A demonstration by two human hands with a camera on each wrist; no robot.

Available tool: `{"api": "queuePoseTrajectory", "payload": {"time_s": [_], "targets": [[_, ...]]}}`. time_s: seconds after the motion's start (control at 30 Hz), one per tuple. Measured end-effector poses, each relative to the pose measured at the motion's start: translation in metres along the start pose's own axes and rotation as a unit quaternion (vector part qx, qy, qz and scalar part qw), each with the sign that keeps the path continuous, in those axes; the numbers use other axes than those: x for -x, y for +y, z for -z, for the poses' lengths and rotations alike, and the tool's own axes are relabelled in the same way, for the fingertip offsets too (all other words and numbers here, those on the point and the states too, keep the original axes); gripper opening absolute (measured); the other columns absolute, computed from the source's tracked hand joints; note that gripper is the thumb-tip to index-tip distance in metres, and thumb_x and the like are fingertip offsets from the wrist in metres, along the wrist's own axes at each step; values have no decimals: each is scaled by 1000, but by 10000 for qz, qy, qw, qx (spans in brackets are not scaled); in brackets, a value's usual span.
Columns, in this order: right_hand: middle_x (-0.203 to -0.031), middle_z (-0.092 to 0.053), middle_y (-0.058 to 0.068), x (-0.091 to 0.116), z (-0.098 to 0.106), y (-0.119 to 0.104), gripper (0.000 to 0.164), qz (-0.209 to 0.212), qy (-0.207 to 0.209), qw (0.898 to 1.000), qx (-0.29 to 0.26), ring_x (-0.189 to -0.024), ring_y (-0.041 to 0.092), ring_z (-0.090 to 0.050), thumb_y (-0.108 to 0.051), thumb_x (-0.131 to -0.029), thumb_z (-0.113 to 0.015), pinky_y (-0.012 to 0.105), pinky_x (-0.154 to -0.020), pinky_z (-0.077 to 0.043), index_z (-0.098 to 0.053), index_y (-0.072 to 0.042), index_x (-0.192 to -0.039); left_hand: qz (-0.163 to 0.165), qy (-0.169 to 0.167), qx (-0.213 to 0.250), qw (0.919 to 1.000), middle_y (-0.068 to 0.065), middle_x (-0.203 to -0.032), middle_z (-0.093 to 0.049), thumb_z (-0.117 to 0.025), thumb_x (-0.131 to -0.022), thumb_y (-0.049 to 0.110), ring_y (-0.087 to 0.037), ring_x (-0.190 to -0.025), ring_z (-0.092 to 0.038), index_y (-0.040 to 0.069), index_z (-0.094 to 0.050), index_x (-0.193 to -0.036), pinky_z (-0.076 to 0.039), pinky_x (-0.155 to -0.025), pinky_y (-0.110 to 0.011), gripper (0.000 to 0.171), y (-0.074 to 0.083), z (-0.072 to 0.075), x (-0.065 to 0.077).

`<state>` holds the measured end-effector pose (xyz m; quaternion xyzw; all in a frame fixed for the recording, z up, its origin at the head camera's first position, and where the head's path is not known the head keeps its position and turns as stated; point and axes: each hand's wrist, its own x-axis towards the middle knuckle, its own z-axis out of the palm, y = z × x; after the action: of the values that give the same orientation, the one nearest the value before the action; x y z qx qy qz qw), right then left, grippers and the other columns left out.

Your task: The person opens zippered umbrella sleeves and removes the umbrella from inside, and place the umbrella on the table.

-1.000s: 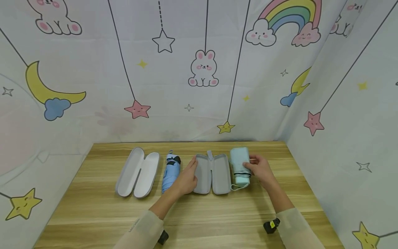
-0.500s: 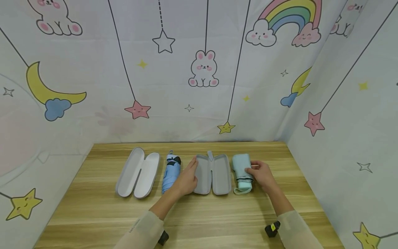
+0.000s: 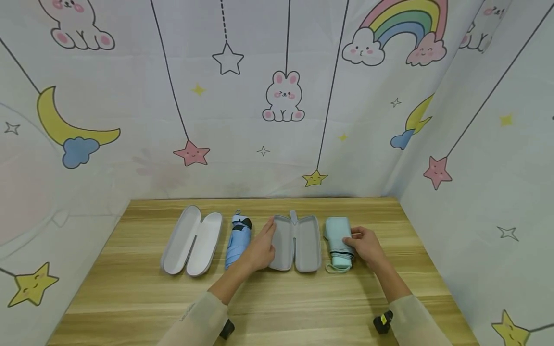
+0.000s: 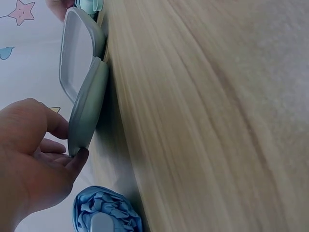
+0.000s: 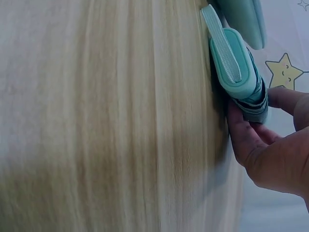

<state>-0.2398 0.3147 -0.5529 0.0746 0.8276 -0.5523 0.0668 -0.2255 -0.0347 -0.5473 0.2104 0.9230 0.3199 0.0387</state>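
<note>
A mint-green folded umbrella (image 3: 339,238) lies at the right, its wrist strap toward the near side. My right hand (image 3: 365,244) pinches its right side, thumb on top; the right wrist view shows fingers (image 5: 239,128) under the umbrella's edge. To its left lies an unfolded grey zip case (image 3: 308,245), its two shells side by side. The left shell's outer edge is held by my left hand (image 3: 261,247), with fingers and thumb on either side of the grey case (image 4: 89,106) in the left wrist view.
Just left of my left hand lies a blue folded umbrella (image 3: 238,240), partly behind the forearm. Farther left is an unfolded white case (image 3: 203,245). All rest on a wooden table (image 3: 298,307), with a printed cloth backdrop (image 3: 242,110) behind its far edge.
My right hand has moved the mint umbrella slightly right and nearer, widening its gap from the grey case. The left hand stays at the grey case.
</note>
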Motion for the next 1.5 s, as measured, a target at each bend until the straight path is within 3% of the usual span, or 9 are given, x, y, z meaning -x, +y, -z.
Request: {"api": "queuePoseTrajectory", "payload": {"time_s": [0.3, 0.53, 0.7, 0.83, 0.93, 1.03, 1.17, 1.37, 1.5], "targets": [[-119, -66, 26, -3, 3, 1, 49, 139, -186, 9983, 530, -100, 26, -65, -14, -100, -73, 29, -75, -54, -56, 11, -138, 59, 51, 56, 10000, -25, -173, -18, -50, -95, -6, -38, -155, -32, -14, -30, -159, -39, -119, -49, 68, 1, 0, 2], [-130, -59, 35, -6, 9, -8, 61, 261, -372, 9912, 1242, -113, 44, -63, -21, -103, -68, 47, -87, -56, -43, 10, -148, 52, 86, 11, 9999, -25, -173, -17, -59, -105, 11, -37, -157, -28, -10, -23, -163, -34, -122, -50, 72, 3, 0, 1], [-142, -54, 36, -6, 8, -19, 65, 331, -303, 9868, 1557, -130, 50, -55, -29, -105, -65, 59, -101, -50, -40, 8, -152, -51, -150, 80, 9998, -31, -171, -18, -61, -108, 19, -41, -158, -22, -12, -20, -163, -29, -124, -53, 75, 10, 12, -2], [-150, -48, 34, -8, 7, -29, 68, 498, -306, 9836, 1708, -139, 51, -48, -31, -106, -64, 61, -109, -45, -38, 7, -157, -139, -108, -24, 9998, -30, -170, -20, -65, -107, 23, -43, -158, -23, -11, -20, -164, -26, -126, -54, 80, 14, 26, -7], [-155, -44, 35, -9, 7, -39, 70, 752, -332, 9775, 1943, -142, 52, -45, -32, -106, -64, 63, -111, -43, -36, 6, -159, -92, 27, -235, 9997, -26, -172, -19, -67, -105, 32, -42, -155, -31, -7, -21, -165, -36, -121, -53, 85, 14, 35, -10], [-156, -43, 36, -9, 6, -49, 72, 1029, -415, 9698, 2171, -143, 53, -43, -33, -106, -64, 65, -112, -42, -36, 6, -159, -46, 187, -450, 9988, -22, -174, -17, -70, -104, 39, -42, -145, -48, -2, -21, -167, -53, -104, -50, 90, 13, 43, -12], [-159, -40, 35, -7, 2, -59, 74, 1364, -603, 9613, 2315, -146, 54, -39, -32, -106, -65, 66, -115, -38, -34, 8, -160, -46, 352, -869, 9956, -19, -175, -17, -70, -101, 49, -43, -140, -52, 5, -20, -169, -58, -92, -50, 95, 13, 53, -15], [-163, -36, 32, -5, -9, -72, 77, 1789, -679, 9481, 2538, -150, 54, -33, -30, -105, -67, 67, -119, -30, -31, 7, -162, -23, 500, -1409, 9888, -21, -173, -21, -69, -99, 56, -40, -157, -27, 8, -24, -169, -38, -117, -62, 96, 4, 64, -17], [-165, -34, 32, -4, -18, -80, 80, 1974, -622, 9426, 2621, -151, 54, -31, -33, -104, -68, 69, -120, -28, -30, 5, -163, 23, 562, -1610, 9854, -23, -173, -21, -68, -99, 57, -39, -160, -19, 6, -26, -168, -25, -124, -62, 96, -6, 70, -14]]}}
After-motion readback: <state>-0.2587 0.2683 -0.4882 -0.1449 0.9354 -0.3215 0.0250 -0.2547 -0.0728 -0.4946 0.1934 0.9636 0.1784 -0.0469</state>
